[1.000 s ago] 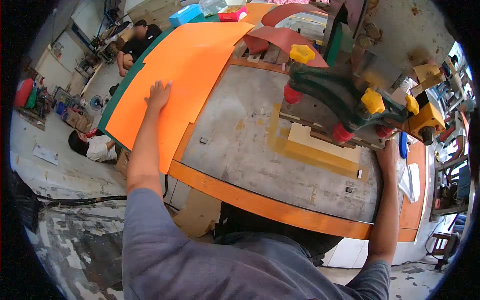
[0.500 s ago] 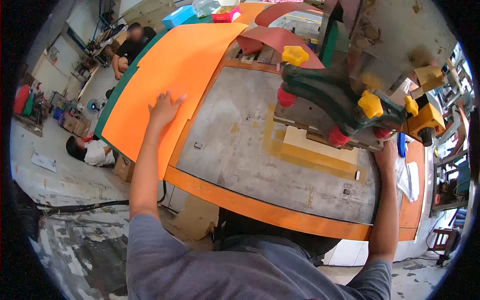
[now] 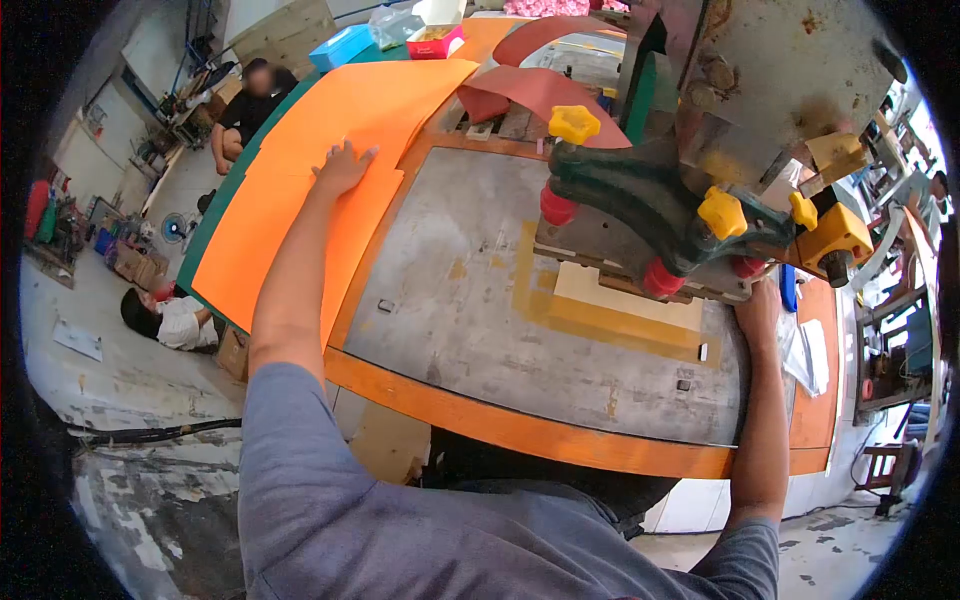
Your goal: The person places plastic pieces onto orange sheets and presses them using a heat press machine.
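The orange sheets [image 3: 280,235] lie offset on the green board [image 3: 222,203], not yet taken off — handling looks barely begun — left hand [image 3: 342,168] on them, fingers apart, right hand [image 3: 758,308] by the press [image 3: 625,195], fingers too hidden to tell.

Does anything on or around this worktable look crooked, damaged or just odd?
Yes, slightly: the orange sheets by the left hand aren't flush; their right-hand edge steps sideways instead of running straight. Also, the floor at lower left looks patchy, as if its surface has worn away.
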